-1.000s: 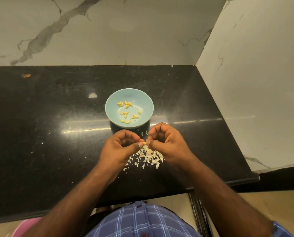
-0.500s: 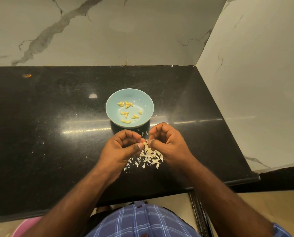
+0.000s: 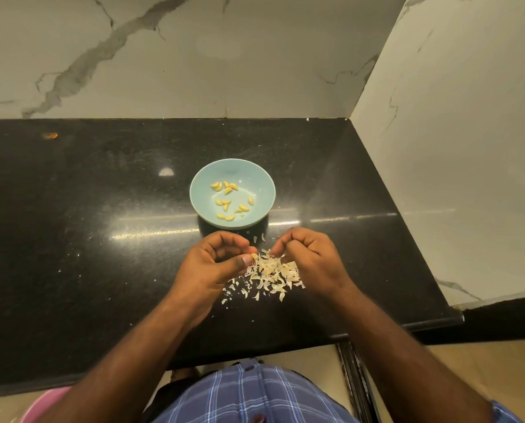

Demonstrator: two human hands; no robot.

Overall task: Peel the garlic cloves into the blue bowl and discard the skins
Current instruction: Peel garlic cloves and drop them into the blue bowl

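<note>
A light blue bowl (image 3: 255, 178) stands on the black counter (image 3: 102, 239) and holds several peeled yellow garlic cloves (image 3: 224, 204). Just in front of it lies a heap of pale garlic skins (image 3: 273, 276). My left hand (image 3: 215, 264) hovers over the heap's left side and pinches a small garlic clove (image 3: 254, 256) between thumb and forefinger. My right hand (image 3: 310, 257) is over the heap's right side, fingers curled, a short gap away from the clove. Whether its fingertips hold a bit of skin is unclear.
Marble walls close off the counter at the back and on the right (image 3: 453, 148). The counter's front edge (image 3: 255, 346) runs just behind my wrists. Small skin flecks are scattered left of the heap. A pink object (image 3: 44, 404) shows at the bottom left, below the counter.
My hands were pressed together on the clove; they have now come apart, the right hand drawing away to the right while the left keeps the clove.
</note>
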